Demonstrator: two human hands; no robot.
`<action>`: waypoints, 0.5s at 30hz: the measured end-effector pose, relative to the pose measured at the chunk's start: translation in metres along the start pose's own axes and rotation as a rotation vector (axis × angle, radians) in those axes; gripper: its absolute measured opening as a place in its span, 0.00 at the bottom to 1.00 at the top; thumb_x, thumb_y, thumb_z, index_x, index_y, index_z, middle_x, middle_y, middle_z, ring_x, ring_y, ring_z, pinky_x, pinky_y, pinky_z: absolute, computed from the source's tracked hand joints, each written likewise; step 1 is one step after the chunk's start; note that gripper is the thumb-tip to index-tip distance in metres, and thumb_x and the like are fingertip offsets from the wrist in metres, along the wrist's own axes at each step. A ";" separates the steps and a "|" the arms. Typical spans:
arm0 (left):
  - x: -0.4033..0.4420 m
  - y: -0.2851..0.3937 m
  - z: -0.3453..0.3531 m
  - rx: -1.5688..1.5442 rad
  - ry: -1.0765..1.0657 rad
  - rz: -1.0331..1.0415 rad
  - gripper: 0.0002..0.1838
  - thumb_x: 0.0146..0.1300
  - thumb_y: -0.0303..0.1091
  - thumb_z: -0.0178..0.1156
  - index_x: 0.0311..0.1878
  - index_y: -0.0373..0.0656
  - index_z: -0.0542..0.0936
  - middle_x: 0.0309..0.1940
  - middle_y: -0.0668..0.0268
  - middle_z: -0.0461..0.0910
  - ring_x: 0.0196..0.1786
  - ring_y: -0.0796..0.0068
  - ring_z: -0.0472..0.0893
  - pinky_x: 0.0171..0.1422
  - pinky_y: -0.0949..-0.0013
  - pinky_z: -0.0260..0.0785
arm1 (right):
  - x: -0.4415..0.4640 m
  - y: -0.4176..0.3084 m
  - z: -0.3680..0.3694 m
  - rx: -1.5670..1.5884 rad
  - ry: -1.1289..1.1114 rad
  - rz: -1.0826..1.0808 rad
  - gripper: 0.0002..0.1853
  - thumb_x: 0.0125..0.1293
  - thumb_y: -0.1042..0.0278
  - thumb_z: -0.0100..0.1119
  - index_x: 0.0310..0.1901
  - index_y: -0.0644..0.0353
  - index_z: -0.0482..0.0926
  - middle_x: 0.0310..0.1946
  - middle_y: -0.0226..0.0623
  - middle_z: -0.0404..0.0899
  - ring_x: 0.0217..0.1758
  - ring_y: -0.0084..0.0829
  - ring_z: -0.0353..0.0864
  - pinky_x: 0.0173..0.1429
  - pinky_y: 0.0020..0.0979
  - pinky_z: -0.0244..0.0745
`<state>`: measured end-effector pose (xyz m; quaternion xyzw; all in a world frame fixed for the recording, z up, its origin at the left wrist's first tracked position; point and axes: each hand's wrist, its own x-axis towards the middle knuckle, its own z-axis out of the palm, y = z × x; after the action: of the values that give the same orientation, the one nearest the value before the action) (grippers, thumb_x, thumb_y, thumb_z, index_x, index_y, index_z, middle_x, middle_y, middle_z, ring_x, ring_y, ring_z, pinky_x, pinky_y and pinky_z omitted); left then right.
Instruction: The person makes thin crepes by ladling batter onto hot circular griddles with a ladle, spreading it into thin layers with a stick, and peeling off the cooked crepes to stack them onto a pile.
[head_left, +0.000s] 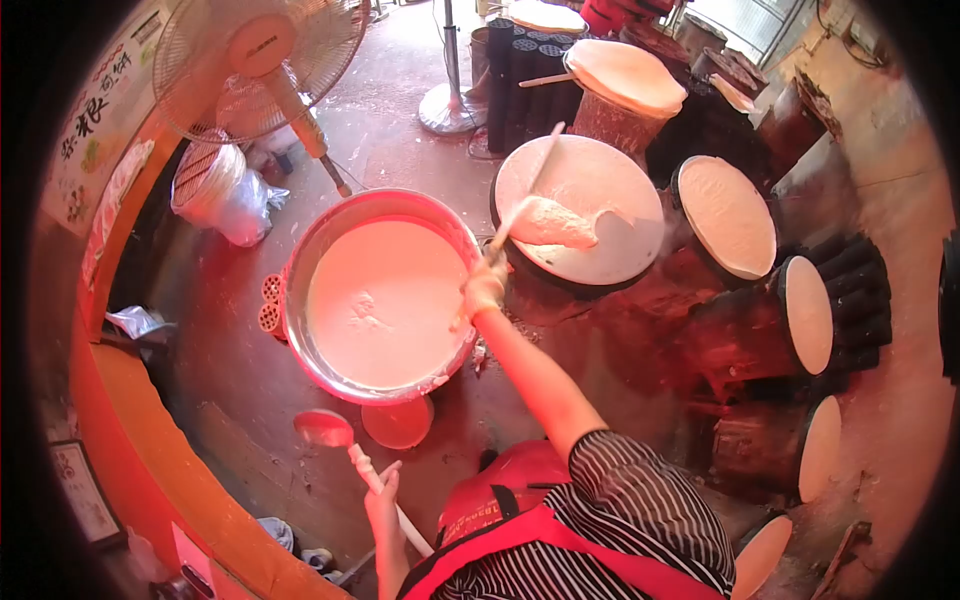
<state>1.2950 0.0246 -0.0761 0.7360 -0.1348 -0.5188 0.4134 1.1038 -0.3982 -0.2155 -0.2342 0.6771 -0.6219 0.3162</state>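
My right hand (pixel 485 285), in a pale glove, grips the handle of a long, thin batter spreader (pixel 543 172). The spreader reaches over a round griddle (pixel 630 250) coated with pale batter (pixel 590 175). A thick fold of batter (pixel 550 224) lies beside the tool, and bare griddle shows at the lower right. Low in the view, my left hand (pixel 382 497) is closed around the handle of a ladle (pixel 325 428), whose bowl hangs below the batter tub. The large metal tub (pixel 300 340), holding pale liquid batter (pixel 385 300), stands left of my right hand.
More round griddles with pale sheets (pixel 727 215) (pixel 807 315) curve along the right. A stack of thin round pancakes (pixel 625 75) sits at the back. A standing fan (pixel 260 45) is at upper left, near a pole base (pixel 450 108). An orange counter (pixel 150 430) edges the left.
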 end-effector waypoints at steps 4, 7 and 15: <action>0.012 0.011 0.025 -0.110 -0.101 0.071 0.21 0.70 0.37 0.64 0.59 0.30 0.79 0.44 0.63 0.84 0.51 0.75 0.80 0.67 0.69 0.62 | -0.032 0.004 -0.100 0.203 -0.143 0.174 0.16 0.79 0.44 0.47 0.48 0.48 0.70 0.20 0.24 0.65 0.12 0.21 0.61 0.13 0.28 0.56; 0.024 0.021 0.035 -0.062 -0.157 0.050 0.22 0.70 0.38 0.65 0.59 0.29 0.79 0.38 0.67 0.83 0.45 0.76 0.80 0.63 0.70 0.66 | -0.054 -0.072 -0.181 0.200 -0.239 0.360 0.14 0.79 0.44 0.48 0.51 0.43 0.67 0.21 0.24 0.63 0.13 0.19 0.60 0.15 0.25 0.56; -0.006 0.039 0.067 0.016 -0.251 0.249 0.17 0.70 0.34 0.62 0.56 0.31 0.82 0.52 0.56 0.83 0.60 0.74 0.78 0.65 0.72 0.69 | -0.008 -0.105 -0.195 0.654 -0.196 0.610 0.17 0.77 0.40 0.47 0.42 0.46 0.69 0.17 0.26 0.67 0.13 0.22 0.60 0.16 0.29 0.55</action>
<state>1.2431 -0.0272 -0.0508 0.6464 -0.2794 -0.5504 0.4485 0.9607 -0.2695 -0.1057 0.0302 0.4500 -0.6565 0.6047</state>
